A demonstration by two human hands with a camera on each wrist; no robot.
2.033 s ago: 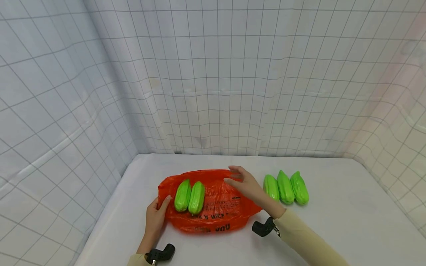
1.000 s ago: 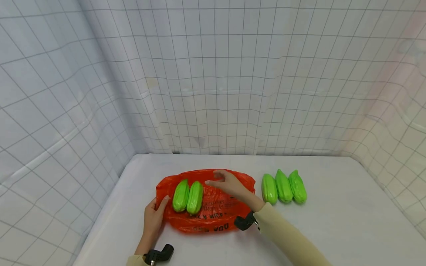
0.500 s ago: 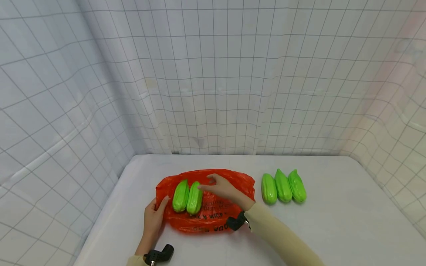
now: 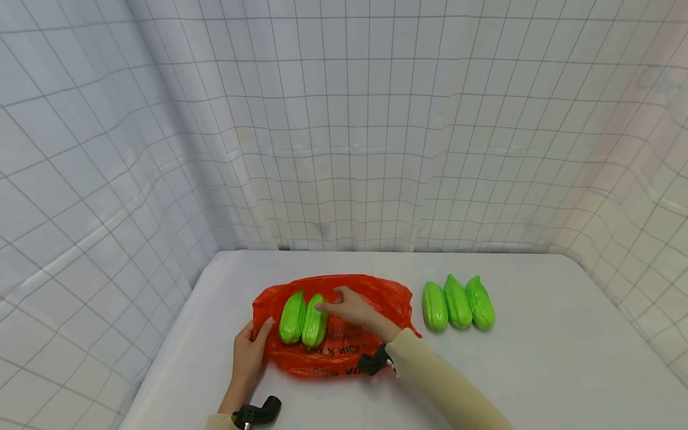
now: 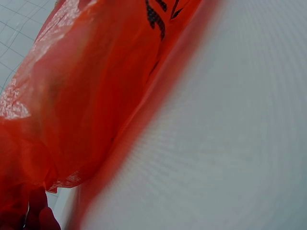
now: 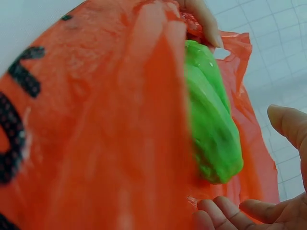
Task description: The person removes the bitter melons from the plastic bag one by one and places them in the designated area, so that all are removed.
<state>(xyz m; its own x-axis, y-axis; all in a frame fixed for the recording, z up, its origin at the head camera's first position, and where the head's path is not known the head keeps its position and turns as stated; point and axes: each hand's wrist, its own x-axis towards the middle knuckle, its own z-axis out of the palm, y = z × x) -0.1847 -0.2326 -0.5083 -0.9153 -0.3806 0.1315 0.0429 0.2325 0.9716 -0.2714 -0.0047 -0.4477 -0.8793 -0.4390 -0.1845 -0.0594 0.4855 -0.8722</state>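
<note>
A red plastic bag with black print lies flat on the white table, and two glossy green gourd-like vegetables sit side by side on it. My left hand grips the bag's left edge, thumb on top. Over the bag, my right hand is beside the right-hand green gourd, thumb and fingers spread apart and holding nothing. The right wrist view shows its fingers loosely bent near a gourd, with a gap between them. The left green gourd lies closest to the left hand.
Three similar green gourds stand in a row on the table, right of the bag. White gridded curtains hang behind the table and along both sides.
My right hand has moved left across the bag, from its right side to beside the right-hand gourd. The left hand and the gourds have stayed in place.
</note>
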